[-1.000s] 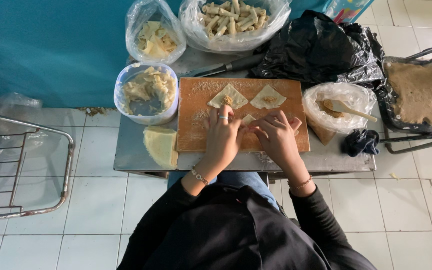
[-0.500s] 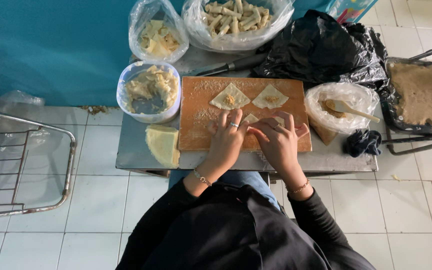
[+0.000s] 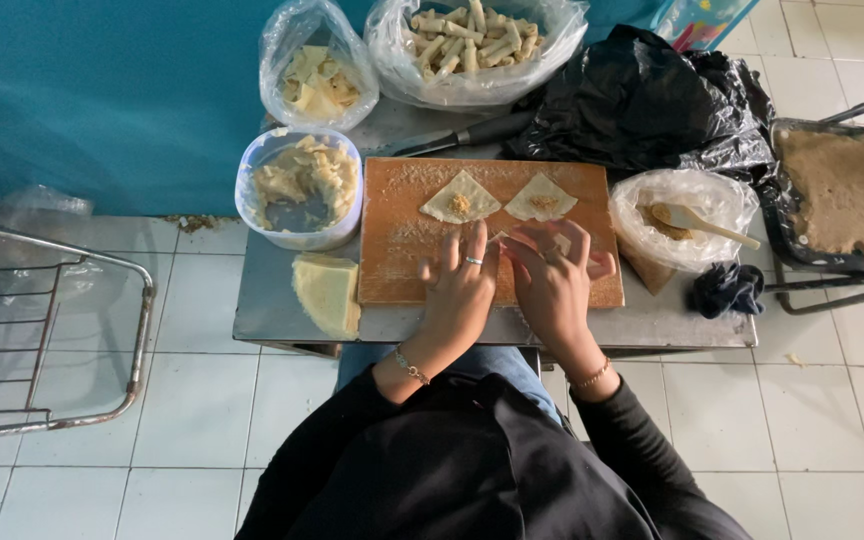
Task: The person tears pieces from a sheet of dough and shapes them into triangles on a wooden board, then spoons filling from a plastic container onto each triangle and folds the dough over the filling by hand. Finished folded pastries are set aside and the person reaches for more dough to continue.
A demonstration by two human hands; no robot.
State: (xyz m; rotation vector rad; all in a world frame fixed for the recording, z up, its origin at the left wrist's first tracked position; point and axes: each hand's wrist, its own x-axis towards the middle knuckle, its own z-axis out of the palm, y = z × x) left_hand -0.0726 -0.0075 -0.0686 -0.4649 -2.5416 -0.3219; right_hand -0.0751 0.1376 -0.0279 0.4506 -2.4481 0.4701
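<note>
Head view: small metal table (image 3: 282, 318) on white tile floor (image 3: 182, 420) against a teal wall (image 3: 102, 90), with the wooden board (image 3: 402, 260) in the middle. Both hands, left hand (image 3: 460, 290) and right hand (image 3: 550, 280), sit at the board's near edge, fingers together pinching a small wrapper (image 3: 500, 238), two filled wrappers (image 3: 460, 197) just beyond. Compared with half a second back, the hands have barely shifted, still working the same piece.
</note>
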